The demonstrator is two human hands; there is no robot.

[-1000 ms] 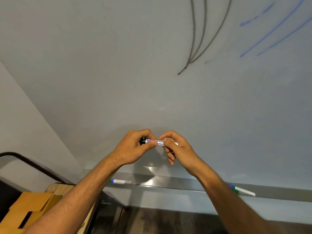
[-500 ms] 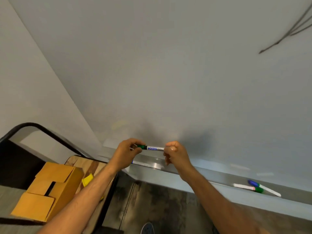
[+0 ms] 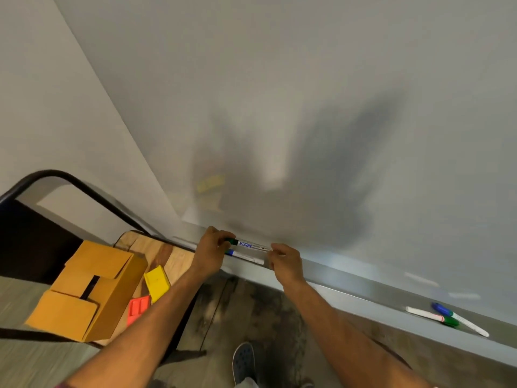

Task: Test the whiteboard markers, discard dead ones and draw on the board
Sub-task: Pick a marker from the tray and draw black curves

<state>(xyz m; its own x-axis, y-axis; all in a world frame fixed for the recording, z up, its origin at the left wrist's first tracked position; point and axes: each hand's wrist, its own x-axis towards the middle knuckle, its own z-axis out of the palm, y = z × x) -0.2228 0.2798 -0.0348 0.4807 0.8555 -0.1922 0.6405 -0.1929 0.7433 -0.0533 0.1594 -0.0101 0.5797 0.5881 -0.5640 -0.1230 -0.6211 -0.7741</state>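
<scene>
The left hand (image 3: 208, 252) pinched the green cap end of a slim white marker (image 3: 249, 245), and the right hand (image 3: 285, 263) pinched its other end, so the marker lay level between them just above the whiteboard's tray (image 3: 349, 287). Whether the cap was fully seated could not be told from this view. Directly below it, a second marker with a blue cap (image 3: 244, 256) lay on the tray, near the left hand.

As a judgement, the task looked partway through: the held marker seemed to be at the capping or uncapping step, either just tested or about to be. No strokes showed on the visible part of the whiteboard (image 3: 279, 93), only the soft shadow of the arms. Further right on the tray lay a small group of markers (image 3: 444, 317), green and blue caps among them, touching or crossing one another. Those probably remained to be sorted, and the drawing remained to be done or finished.

The board was smooth, pale grey and faintly glossy; the tray was a long strip of brushed metal. To the left, a wooden desk (image 3: 167, 256) with visible grain carried a matte cardboard box (image 3: 89, 292) with open flaps, a yellow plastic block (image 3: 156, 282) and an orange-red one (image 3: 138, 308) just beside it.
</scene>
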